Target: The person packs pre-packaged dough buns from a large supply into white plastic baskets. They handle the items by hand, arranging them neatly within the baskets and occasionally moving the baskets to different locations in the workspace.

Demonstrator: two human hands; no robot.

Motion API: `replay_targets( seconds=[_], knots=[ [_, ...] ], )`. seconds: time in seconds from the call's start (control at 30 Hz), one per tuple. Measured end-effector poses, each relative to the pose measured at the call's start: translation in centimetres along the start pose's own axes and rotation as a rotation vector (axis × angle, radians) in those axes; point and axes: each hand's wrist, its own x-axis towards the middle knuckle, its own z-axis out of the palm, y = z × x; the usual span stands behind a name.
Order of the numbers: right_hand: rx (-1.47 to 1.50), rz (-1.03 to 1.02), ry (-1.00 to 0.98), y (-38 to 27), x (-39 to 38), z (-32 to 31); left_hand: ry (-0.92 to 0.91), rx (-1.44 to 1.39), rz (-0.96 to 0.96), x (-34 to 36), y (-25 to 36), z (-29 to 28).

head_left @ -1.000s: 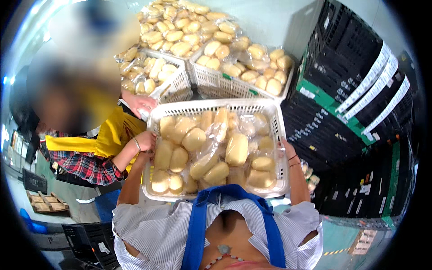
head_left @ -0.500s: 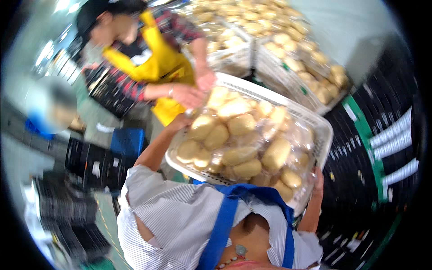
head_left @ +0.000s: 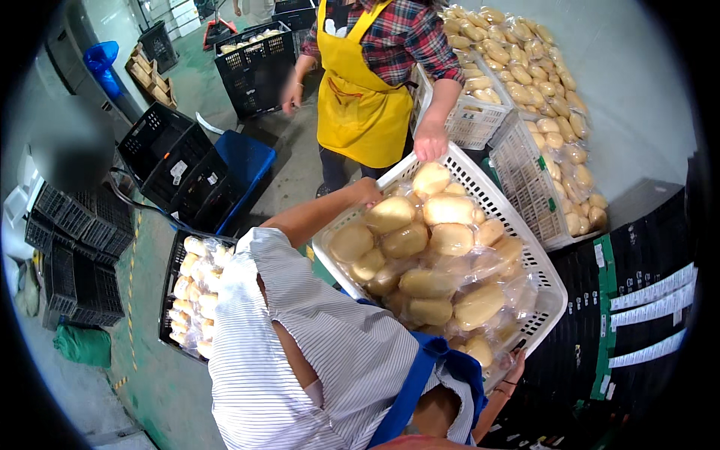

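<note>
A white perforated plastic crate [head_left: 551, 300] is held tilted in front of me, full of pale golden, oblong pieces that look like bread rolls [head_left: 452, 240] in clear plastic bags. My left hand [head_left: 366, 192] is closed on its far left edge, some fingers hidden. At the near right corner my right hand [head_left: 511, 366] grips the crate, its palm partly out of sight beneath. A co-worker in a yellow apron [head_left: 360, 112] has one hand [head_left: 430, 140] on the crate's far corner, close to my left hand; their other hand hangs free.
White crates [head_left: 517, 172] heaped with bagged rolls stand beyond, against the wall. Stacked black crates [head_left: 585, 300] line the right side. Leftward are a black crate of rolls [head_left: 196, 296], black crates [head_left: 172, 161] beside a blue platform [head_left: 247, 165], and a green sack [head_left: 82, 345].
My view has swung, and the co-worker now stands straight ahead rather than at left. One of their hands has left the crate area; the other now holds its far corner. I still hold the crate.
</note>
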Motion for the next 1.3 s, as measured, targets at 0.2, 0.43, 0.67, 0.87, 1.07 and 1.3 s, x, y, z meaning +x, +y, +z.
replay_targets(
  seconds=[0.2,0.43,0.67,0.87,1.07,1.3],
  knots=[
    [-0.01,-0.047,-0.023,1.7,-5.6,-0.4,-0.03,-0.026,-0.001,-5.7,-1.2,-0.5],
    [-0.045,-0.025,0.014,6.0,-7.4,-4.3,0.08,0.109,0.034,-9.9,-3.8,2.1],
    [-0.19,0.016,-0.055,6.3,-5.4,-8.7,0.108,0.069,-0.055,-13.5,-6.8,4.3],
    [-0.281,0.067,-0.056,5.0,-6.3,-8.7,0.134,0.079,-0.146,-16.8,-6.2,6.0],
    [-0.283,0.056,-0.24,3.9,-7.7,-7.9,0.179,0.063,-0.173,-18.3,-6.7,6.0],
    [-0.299,-0.005,-0.178,4.1,-6.9,-4.5,0.197,-0.137,-0.145,-14.3,-15.6,5.5]
  ],
)
